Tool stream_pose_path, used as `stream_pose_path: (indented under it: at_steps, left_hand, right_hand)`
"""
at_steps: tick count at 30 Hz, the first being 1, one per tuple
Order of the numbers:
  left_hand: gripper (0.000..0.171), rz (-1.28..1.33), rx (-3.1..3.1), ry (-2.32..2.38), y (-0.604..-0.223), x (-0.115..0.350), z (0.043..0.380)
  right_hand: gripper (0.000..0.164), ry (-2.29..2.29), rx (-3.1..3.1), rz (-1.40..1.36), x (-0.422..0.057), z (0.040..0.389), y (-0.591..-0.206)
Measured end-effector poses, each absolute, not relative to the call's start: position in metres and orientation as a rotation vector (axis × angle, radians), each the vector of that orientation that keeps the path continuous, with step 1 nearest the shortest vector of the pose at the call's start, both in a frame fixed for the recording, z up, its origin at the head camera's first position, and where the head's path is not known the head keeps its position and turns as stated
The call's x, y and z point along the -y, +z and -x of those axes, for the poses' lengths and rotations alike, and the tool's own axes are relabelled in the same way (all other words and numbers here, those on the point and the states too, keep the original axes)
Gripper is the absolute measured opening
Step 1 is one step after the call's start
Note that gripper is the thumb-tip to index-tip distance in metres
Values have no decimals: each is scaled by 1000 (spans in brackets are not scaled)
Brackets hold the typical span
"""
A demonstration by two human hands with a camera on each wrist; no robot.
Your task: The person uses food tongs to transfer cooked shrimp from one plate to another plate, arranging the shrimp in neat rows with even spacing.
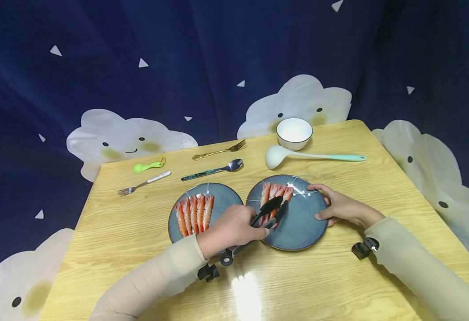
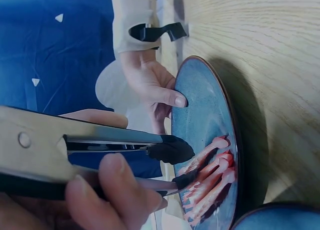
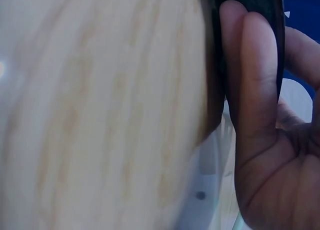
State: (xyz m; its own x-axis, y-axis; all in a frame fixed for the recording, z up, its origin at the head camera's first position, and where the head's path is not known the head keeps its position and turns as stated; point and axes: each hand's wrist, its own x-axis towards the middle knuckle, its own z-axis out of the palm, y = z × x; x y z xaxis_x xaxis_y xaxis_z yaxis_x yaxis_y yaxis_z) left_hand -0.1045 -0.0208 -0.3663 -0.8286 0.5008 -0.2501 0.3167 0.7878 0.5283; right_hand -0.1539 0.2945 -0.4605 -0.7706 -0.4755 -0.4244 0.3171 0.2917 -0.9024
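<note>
My left hand (image 1: 234,227) grips a pair of tongs (image 2: 30,145) with black tips. In the head view those tips lie over the shrimp (image 1: 273,191) on the right-hand blue plate (image 1: 298,227); one tip touches a shrimp in the left wrist view. My right hand (image 1: 344,208) pinches this plate's right rim, with the thumb on top and other fingers (image 3: 257,64) beneath. Beside it, a second blue plate (image 1: 226,196) carries a row of several orange-and-white shrimp (image 1: 194,213), partly behind my left hand.
Behind the plates lie a ladle (image 1: 276,157) with a mint handle, a white bowl (image 1: 294,132), a spoon (image 1: 234,165), a gold fork (image 1: 218,151), a white-handled fork (image 1: 146,183) and a green measuring spoon (image 1: 147,166). A dark blue cloud-print curtain (image 1: 202,58) hangs past the wooden table's (image 1: 138,240) far edge.
</note>
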Motion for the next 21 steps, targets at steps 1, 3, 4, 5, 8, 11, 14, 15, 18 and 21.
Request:
stream_pose_path:
  at_steps: [1, 3, 4, 5, 8, 11, 14, 15, 18, 21]
  left_hand:
    - [34, -630, -2610, 662, -367, 21, 105]
    - [34, -655, -2628, 651, -368, 22, 105]
    - [34, -661, -2627, 651, -368, 22, 105]
    - [34, -666, -2626, 651, -368, 23, 105]
    - [32, -674, -2620, 662, -367, 24, 105]
    - [31, -662, -2619, 674, -366, 26, 105]
    - [31, -643, -2629, 676, -365, 26, 104]
    - [31, -639, -2636, 672, -366, 26, 103]
    - [32, -633, -2649, 674, -366, 26, 102]
    - [33, -644, -2668, 674, -367, 26, 100]
  right_hand:
    - [86, -1545, -1909, 140, -294, 154, -460]
    - [86, -1540, -1918, 135, -293, 154, -460]
    - [86, -1538, -1922, 133, -293, 154, -460]
    - [86, -1532, -1928, 132, -293, 154, -460]
    - [86, -1527, -1935, 131, -293, 154, -460]
    - [86, -1519, -1945, 132, -293, 154, -460]
    - [86, -1516, -1951, 128, -293, 154, -459]
    - [86, -1513, -1955, 126, -293, 154, -459]
    - [86, -1514, -1955, 128, -293, 154, -459]
    - [86, -1510, -1954, 130, -293, 153, -459]
